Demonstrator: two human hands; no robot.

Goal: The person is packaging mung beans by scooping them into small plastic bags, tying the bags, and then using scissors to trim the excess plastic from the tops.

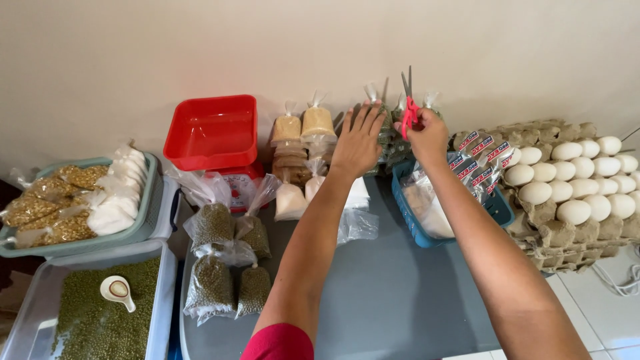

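Note:
My right hand point(427, 137) holds red-handled scissors point(408, 107) upright, blades pointing up, near the wall above a blue basket point(417, 230). My left hand point(359, 141) reaches forward with fingers spread, against knotted plastic bags of green beans point(390, 143) stacked at the wall. Just left of it stand stacked bags of brown sugar point(303, 133) and bags of white sugar point(291, 199).
A red kitchen scale with a red tray point(212, 133) stands at the back left. Bags of green mung beans point(220, 263) lie on the grey table point(387, 293). Egg trays point(567, 193) fill the right. A bin of mung beans with a white scoop point(117, 291) sits lower left.

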